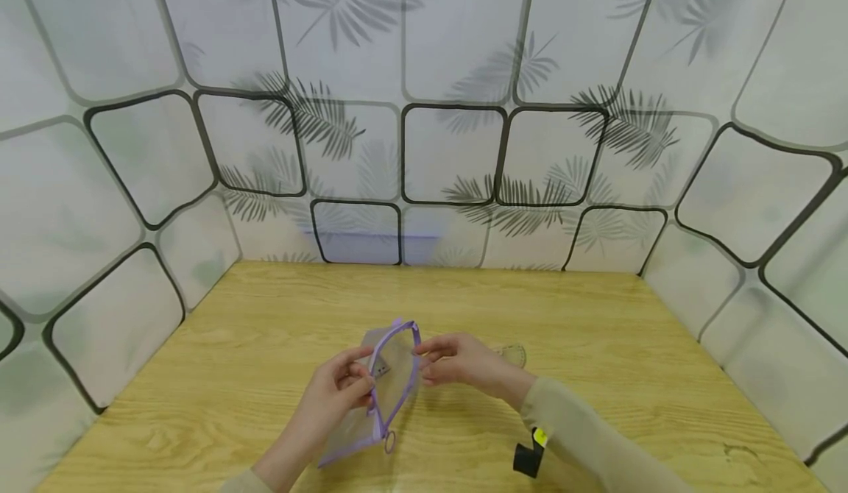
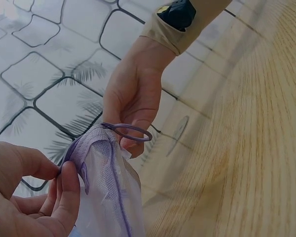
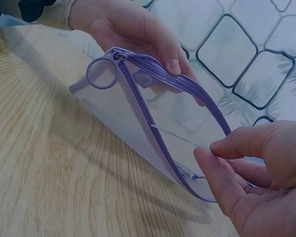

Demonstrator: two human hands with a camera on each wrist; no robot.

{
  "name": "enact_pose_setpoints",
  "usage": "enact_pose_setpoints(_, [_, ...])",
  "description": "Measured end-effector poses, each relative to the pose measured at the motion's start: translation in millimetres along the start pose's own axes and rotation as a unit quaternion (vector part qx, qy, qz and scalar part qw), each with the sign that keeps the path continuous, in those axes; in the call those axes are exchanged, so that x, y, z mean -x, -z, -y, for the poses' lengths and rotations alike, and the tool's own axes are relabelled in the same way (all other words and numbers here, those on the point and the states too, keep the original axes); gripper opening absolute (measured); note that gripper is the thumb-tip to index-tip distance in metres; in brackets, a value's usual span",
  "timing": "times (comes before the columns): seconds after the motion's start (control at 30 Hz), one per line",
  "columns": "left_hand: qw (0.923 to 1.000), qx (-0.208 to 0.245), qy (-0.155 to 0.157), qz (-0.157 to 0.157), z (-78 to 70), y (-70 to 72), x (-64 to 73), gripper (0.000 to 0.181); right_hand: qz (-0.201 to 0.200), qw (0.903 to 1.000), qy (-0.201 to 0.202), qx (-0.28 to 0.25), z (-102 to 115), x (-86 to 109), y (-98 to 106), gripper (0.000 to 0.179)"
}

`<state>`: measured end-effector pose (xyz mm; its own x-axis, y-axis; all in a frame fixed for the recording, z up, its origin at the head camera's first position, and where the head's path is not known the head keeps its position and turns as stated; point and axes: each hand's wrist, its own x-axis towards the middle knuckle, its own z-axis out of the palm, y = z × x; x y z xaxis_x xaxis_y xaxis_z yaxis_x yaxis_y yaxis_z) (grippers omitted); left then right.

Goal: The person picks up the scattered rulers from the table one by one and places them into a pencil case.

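Note:
A see-through zip pouch (image 1: 351, 434) with purple zipper edging stands tilted on the table, its mouth spread wide. My left hand (image 1: 341, 386) pinches the zipper edge on the left side between thumb and fingers. On the opposite side, my right hand (image 1: 464, 364) holds the other edge with its fingertips, thumb and forefinger close together in the right wrist view. A purple pull ring (image 3: 102, 73) hangs from the zipper at the near end. Through the pouch's side shows a small grey piece (image 1: 381, 366) with dark dots.
Beyond my right wrist lies a flat see-through piece (image 1: 514, 355) with a rounded end and marks along its edge. A black device (image 1: 528, 460) with a yellow part is worn at the right sleeve. Patterned cloth walls (image 1: 450, 154) enclose the wooden table (image 1: 596, 316) at the back and sides.

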<state>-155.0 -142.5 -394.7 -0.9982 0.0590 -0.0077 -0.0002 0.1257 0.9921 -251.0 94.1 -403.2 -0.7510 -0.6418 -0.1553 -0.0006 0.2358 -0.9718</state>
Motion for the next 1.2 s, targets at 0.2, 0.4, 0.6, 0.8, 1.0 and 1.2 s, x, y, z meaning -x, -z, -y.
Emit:
enact_pose_setpoints(0.2, [1.0000, 0.000, 0.002, 0.000, 0.5, 0.0, -0.5, 0.052, -0.003, 1.0000, -0.001, 0.003, 1.2, -5.3, -2.6, 0.049])
enact_pose_setpoints(0.4, [1.0000, 0.004, 0.002, -0.002, 0.8, -0.8, -0.1, 0.051, 0.002, 0.9999, 0.009, -0.013, 1.1, -10.3, -8.0, 0.047])
enact_pose_setpoints(0.6, [1.0000, 0.006, 0.001, -0.002, 1.2, -1.4, 1.6, 0.052, 0.009, 0.9995, -0.006, -0.030, 2.8, -13.5, -13.1, 0.046])
enact_pose_setpoints(0.8, [1.0000, 0.003, -0.005, -0.006, 0.7, -2.4, 0.0, 0.051, 0.001, 0.9999, -0.005, -0.016, 5.7, -17.6, -13.5, 0.046])
enact_pose_setpoints(1.0, [1.0000, 0.003, -0.004, -0.002, 0.8, -2.1, -0.2, 0.051, 0.007, 0.9997, -0.011, -0.022, 7.5, -18.1, -14.5, 0.045])
enact_pose_setpoints(1.2, [1.0000, 0.004, -0.003, 0.000, -0.3, -2.1, -0.3, 0.051, 0.013, 0.9996, -0.016, -0.022, 7.1, -20.7, -16.1, 0.045])
